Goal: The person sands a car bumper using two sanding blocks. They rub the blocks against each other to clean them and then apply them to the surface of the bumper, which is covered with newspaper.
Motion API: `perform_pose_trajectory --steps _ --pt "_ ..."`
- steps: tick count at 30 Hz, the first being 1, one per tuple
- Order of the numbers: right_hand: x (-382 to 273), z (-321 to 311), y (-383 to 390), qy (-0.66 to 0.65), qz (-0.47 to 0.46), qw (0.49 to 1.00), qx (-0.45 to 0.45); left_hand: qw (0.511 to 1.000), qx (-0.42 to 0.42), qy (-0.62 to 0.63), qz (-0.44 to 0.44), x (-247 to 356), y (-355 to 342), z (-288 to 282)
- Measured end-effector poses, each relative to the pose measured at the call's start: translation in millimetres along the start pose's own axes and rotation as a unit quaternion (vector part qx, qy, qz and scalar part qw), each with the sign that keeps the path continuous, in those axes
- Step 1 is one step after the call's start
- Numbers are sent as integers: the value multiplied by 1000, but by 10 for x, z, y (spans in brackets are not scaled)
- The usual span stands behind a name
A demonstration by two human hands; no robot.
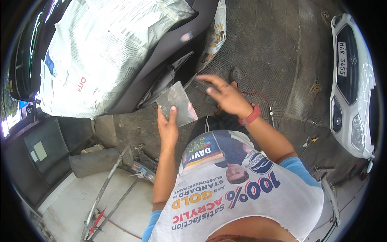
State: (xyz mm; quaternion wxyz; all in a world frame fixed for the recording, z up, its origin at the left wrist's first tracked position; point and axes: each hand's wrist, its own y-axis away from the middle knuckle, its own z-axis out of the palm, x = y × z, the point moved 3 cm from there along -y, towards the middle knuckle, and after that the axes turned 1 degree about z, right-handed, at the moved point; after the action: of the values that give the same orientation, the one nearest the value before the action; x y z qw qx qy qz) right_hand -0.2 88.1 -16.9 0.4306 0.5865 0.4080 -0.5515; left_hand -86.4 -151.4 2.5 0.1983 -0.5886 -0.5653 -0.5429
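My left hand (168,123) grips a flat grey square plate (177,103) by its left side, thumb on the upper face; a small pink patch shows at the plate's right edge. My right hand (225,94), with a red band on the wrist, hangs open just above and right of the plate, fingers apart. Beyond both hands is a dark grey car body panel (157,60), with newspaper sheets (102,40) covering much of the vehicle around it.
A white car (354,121) stands at far right. A red hose (264,97) lies on the dark textured floor (266,48). At lower left are metal poles (102,191), a grey slab (92,163) and a pale curved panel (68,201). A dark partition (36,165) borders the left.
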Motion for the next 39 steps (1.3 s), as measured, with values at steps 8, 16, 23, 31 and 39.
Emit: perform_pose_trajectory --steps 8,16,23,31,39 --pt "-409 611 351 445 -136 866 -182 954 153 253 56 47 -98 -273" --pt "-687 706 374 305 -134 929 -161 908 53 413 -34 45 -73 -79" --pt "-40 -199 205 274 -86 946 -148 883 14 465 -58 91 131 8" --pt "-115 -797 -142 -504 272 820 7 842 76 521 -123 -277 520 210" --pt "205 -950 -989 406 -101 898 138 838 130 514 -131 -272 739 608"
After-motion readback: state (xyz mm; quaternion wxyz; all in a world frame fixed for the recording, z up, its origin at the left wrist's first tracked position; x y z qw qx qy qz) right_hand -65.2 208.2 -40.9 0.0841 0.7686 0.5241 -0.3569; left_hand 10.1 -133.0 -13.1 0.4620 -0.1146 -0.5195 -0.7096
